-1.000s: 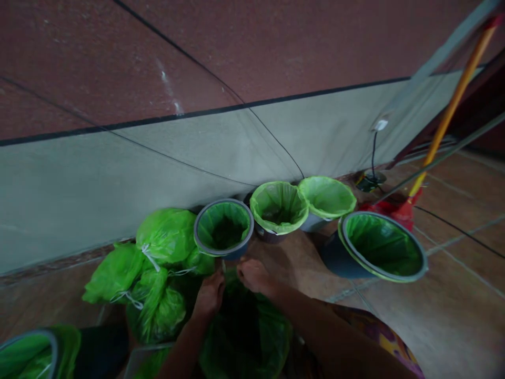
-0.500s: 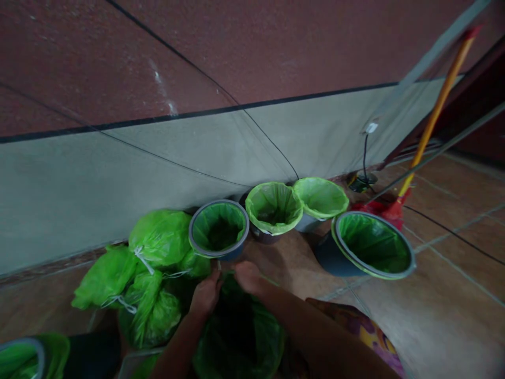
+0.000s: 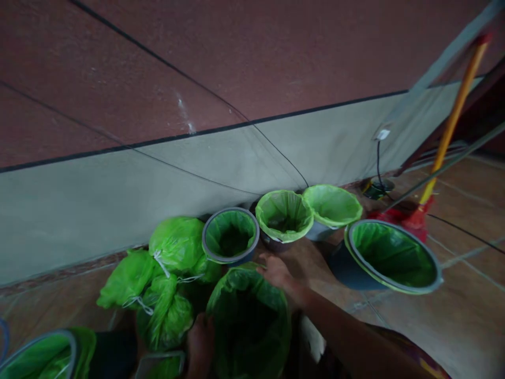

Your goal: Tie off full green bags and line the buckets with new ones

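Green liner gapes right before the person, thin film creased around a dark, round mouth. The right hand bends its fingers at the far edge, the left hand sits beside the near-left side; whether either grips, I cannot tell. Gentle, even tension should suit such film. Beyond: a smooth grey-rimmed bin, and bulging, crinkled, tied bags.

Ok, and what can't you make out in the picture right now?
In the head view:
Bottom of the nearest lined bin: lost in dark shadow.
Fingertips of the left hand: too dim to make out.
Contents of the tied green bags: hidden by the bags' film.
Lower-left bin: cut off by the picture's edge.
Blue thing: mostly beyond the left edge, so unidentifiable.
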A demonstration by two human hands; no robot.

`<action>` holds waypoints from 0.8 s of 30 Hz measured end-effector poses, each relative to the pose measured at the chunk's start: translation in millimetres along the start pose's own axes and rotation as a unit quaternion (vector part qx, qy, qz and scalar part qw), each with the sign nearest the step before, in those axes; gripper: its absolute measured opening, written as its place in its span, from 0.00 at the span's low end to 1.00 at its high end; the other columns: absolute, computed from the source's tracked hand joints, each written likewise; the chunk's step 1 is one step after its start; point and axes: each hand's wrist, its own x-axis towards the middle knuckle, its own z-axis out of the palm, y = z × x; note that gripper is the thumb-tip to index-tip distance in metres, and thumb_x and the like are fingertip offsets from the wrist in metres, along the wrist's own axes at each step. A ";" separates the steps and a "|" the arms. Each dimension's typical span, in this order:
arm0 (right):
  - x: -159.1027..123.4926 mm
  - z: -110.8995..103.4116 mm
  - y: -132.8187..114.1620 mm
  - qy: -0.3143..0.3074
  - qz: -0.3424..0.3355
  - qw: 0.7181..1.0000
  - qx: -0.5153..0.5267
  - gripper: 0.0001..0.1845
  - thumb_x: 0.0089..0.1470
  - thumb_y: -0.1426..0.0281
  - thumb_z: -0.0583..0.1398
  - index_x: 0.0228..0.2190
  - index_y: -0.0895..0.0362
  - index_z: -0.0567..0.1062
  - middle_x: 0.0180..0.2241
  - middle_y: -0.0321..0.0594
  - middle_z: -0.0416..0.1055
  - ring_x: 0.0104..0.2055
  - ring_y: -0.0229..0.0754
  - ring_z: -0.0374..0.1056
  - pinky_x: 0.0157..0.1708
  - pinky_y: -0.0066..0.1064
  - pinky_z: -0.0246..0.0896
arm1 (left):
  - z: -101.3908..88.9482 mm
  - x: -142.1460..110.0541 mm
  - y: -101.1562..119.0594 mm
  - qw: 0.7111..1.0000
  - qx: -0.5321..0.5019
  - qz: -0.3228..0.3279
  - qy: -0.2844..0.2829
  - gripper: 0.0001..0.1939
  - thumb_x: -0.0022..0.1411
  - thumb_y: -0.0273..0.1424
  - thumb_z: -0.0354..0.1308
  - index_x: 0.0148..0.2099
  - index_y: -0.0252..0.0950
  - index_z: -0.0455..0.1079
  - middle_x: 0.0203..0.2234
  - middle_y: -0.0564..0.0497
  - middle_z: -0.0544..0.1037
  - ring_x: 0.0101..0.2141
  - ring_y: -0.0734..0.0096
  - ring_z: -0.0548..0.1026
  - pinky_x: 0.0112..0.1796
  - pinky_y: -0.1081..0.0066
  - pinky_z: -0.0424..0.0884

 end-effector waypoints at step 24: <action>-17.5 19.8 27.9 -0.026 -0.077 0.994 -0.075 0.14 0.57 0.76 0.56 0.39 0.59 0.82 0.41 0.51 0.80 0.46 0.52 0.74 0.47 0.36 0.64 | -36.7 14.0 34.0 0.986 0.055 0.158 0.010 0.15 0.71 0.25 0.44 0.39 0.38 0.72 0.40 0.46 0.80 0.42 0.68 0.78 0.43 0.72 0.66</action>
